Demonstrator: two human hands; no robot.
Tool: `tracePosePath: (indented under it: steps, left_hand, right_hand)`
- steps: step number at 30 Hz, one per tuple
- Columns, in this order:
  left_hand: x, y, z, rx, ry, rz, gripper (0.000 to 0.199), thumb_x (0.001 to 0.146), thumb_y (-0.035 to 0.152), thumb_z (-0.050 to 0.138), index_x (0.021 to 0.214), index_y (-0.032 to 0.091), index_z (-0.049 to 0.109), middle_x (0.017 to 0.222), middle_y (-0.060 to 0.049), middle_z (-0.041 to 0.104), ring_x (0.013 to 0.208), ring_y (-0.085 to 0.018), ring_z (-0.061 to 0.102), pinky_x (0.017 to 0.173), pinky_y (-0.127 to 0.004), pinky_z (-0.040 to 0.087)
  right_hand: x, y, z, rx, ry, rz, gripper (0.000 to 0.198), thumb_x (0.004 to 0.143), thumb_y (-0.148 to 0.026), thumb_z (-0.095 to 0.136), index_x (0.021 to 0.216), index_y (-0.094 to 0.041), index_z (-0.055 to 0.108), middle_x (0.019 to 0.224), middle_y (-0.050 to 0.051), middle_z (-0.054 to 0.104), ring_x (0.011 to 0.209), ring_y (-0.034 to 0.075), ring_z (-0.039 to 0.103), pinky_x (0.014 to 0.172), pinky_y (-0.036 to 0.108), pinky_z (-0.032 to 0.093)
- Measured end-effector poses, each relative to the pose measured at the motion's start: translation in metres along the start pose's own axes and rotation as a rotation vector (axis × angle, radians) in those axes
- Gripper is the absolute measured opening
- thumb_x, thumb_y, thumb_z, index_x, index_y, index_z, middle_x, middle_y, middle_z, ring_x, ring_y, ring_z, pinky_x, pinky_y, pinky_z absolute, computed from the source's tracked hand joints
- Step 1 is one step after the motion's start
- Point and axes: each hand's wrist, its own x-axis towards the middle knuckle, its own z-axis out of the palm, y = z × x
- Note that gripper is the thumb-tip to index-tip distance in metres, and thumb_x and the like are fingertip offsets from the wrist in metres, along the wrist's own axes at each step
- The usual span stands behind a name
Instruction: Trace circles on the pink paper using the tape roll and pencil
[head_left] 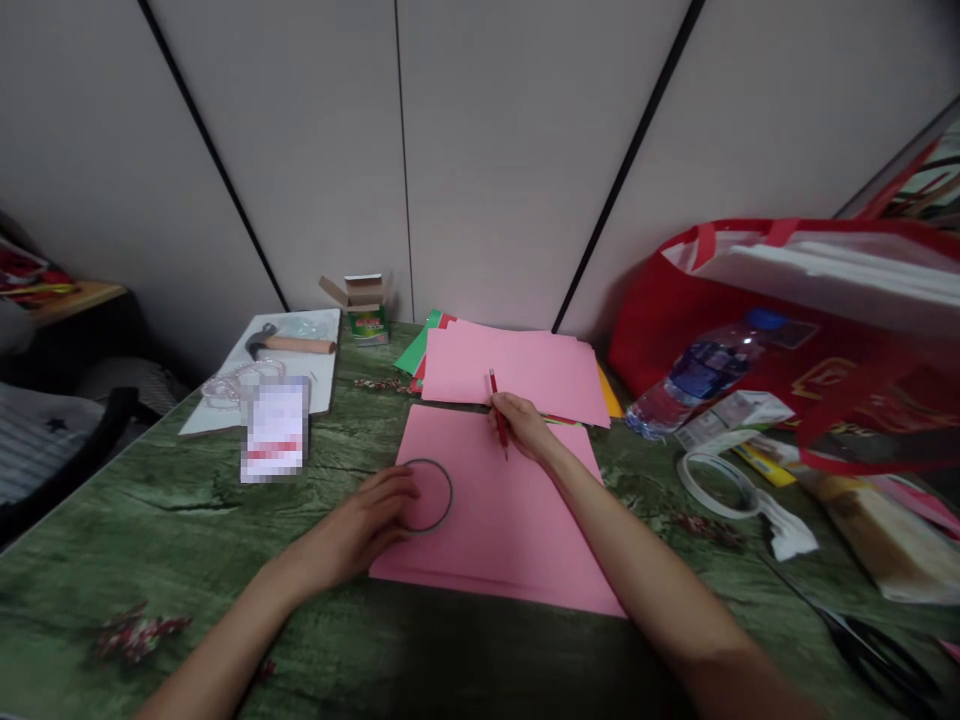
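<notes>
A sheet of pink paper [517, 550] lies in front of me. Resting flat on its left part is a thin dark ring [451, 492] with pink showing through its middle. My left hand [379, 515] holds the ring by its left edge, fingers at the top and thumb lower down. Over the upper right of the sheet, my right hand [521, 425] grips a red pencil [502, 432], its tip pointing down close to the paper. Whether the tip touches cannot be made out. Behind it sits a stack of coloured sheets [510, 365], pink on top.
At the left, a white board [225, 400] bears a hammer [296, 344] and a blurred-out packet [274, 430]. A small open box [367, 315] stands near the wall. On the right are a red bag [652, 310], a water bottle [705, 370], a tape roll [720, 485] and scissors [862, 640].
</notes>
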Motion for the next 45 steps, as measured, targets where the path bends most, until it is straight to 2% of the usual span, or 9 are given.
tracePosePath:
  steps: [9, 16, 22, 24, 27, 31, 35, 41, 45]
  left_hand:
    - [0.000, 0.005, 0.004, 0.068, -0.041, 0.024, 0.011, 0.090, 0.021, 0.049, 0.093, 0.019, 0.060, 0.124, -0.006, 0.054, 0.129, -0.021, 0.038, 0.102, -0.040, 0.040]
    - [-0.001, 0.006, 0.003, 0.044, -0.052, -0.018, 0.009, 0.089, 0.022, 0.053, 0.094, 0.019, 0.060, 0.119, -0.007, 0.055, 0.126, -0.022, 0.039, 0.102, -0.040, 0.041]
    - [-0.005, 0.003, -0.002, -0.019, -0.051, -0.017, 0.006, 0.086, 0.022, 0.056, 0.087, 0.018, 0.061, 0.128, -0.008, 0.049, 0.130, -0.024, 0.033, 0.101, -0.042, 0.041]
    - [-0.006, 0.001, -0.001, -0.046, -0.015, -0.045, 0.019, 0.083, 0.022, 0.061, 0.101, 0.021, 0.059, 0.132, -0.008, 0.045, 0.132, -0.025, 0.030, 0.102, -0.045, 0.038]
    - [-0.008, -0.003, 0.001, -0.068, 0.064, -0.137, 0.061, 0.077, 0.021, 0.068, 0.131, 0.030, 0.040, 0.136, -0.008, 0.040, 0.131, -0.026, 0.031, 0.105, -0.049, 0.034]
    - [-0.010, -0.008, 0.001, -0.069, 0.134, -0.241, 0.078, 0.072, 0.020, 0.072, 0.136, 0.033, 0.030, 0.136, -0.008, 0.038, 0.127, -0.027, 0.037, 0.104, -0.051, 0.034]
    - [-0.010, -0.007, 0.002, -0.083, 0.131, -0.229, 0.065, 0.070, 0.023, 0.074, 0.125, 0.026, 0.040, 0.124, -0.007, 0.044, 0.115, -0.025, 0.045, 0.097, -0.046, 0.041]
    - [-0.004, 0.006, 0.010, 0.061, 0.009, 0.003, 0.019, 0.084, 0.030, 0.060, 0.098, 0.020, 0.055, 0.119, -0.008, 0.050, 0.119, -0.023, 0.042, 0.096, -0.037, 0.043]
    - [0.003, 0.012, 0.023, 0.261, 0.049, 0.105, 0.019, 0.086, 0.023, 0.055, 0.105, 0.019, 0.055, 0.124, -0.010, 0.049, 0.125, -0.026, 0.036, 0.101, -0.043, 0.039]
  right_hand:
    - [-0.003, -0.004, 0.001, -0.043, 0.000, 0.017, 0.040, 0.071, -0.055, 0.063, 0.066, -0.016, 0.055, 0.054, -0.004, 0.052, 0.039, 0.007, 0.043, 0.033, 0.020, 0.033]
    - [-0.004, -0.004, 0.001, -0.071, 0.044, 0.014, 0.042, 0.069, -0.057, 0.064, 0.064, -0.017, 0.053, 0.050, -0.006, 0.045, 0.039, 0.007, 0.040, 0.035, 0.020, 0.030]
    - [-0.005, -0.005, 0.001, -0.077, 0.028, 0.033, 0.042, 0.070, -0.058, 0.063, 0.063, -0.018, 0.052, 0.049, -0.005, 0.047, 0.039, 0.008, 0.041, 0.035, 0.021, 0.030]
    - [-0.005, -0.004, 0.000, -0.078, 0.017, 0.019, 0.042, 0.071, -0.057, 0.063, 0.062, -0.018, 0.052, 0.049, -0.005, 0.047, 0.039, 0.007, 0.040, 0.036, 0.021, 0.030]
    - [-0.005, -0.002, -0.001, -0.058, 0.001, 0.019, 0.041, 0.072, -0.056, 0.063, 0.063, -0.018, 0.053, 0.049, -0.005, 0.046, 0.039, 0.007, 0.039, 0.035, 0.020, 0.029]
    - [-0.006, -0.003, 0.000, -0.045, -0.001, 0.029, 0.041, 0.071, -0.057, 0.064, 0.064, -0.018, 0.053, 0.049, -0.005, 0.046, 0.038, 0.008, 0.039, 0.034, 0.021, 0.028]
    - [-0.007, -0.005, 0.001, -0.037, -0.003, 0.040, 0.042, 0.070, -0.057, 0.065, 0.063, -0.018, 0.052, 0.051, -0.004, 0.046, 0.039, 0.008, 0.039, 0.035, 0.021, 0.028]
    - [-0.006, -0.004, -0.001, 0.000, -0.002, 0.037, 0.040, 0.070, -0.055, 0.066, 0.066, -0.018, 0.054, 0.052, -0.004, 0.050, 0.040, 0.008, 0.041, 0.036, 0.021, 0.029]
    - [-0.007, -0.003, 0.000, -0.010, 0.023, 0.049, 0.040, 0.070, -0.056, 0.064, 0.074, -0.016, 0.058, 0.049, -0.003, 0.053, 0.039, 0.009, 0.044, 0.035, 0.021, 0.031]
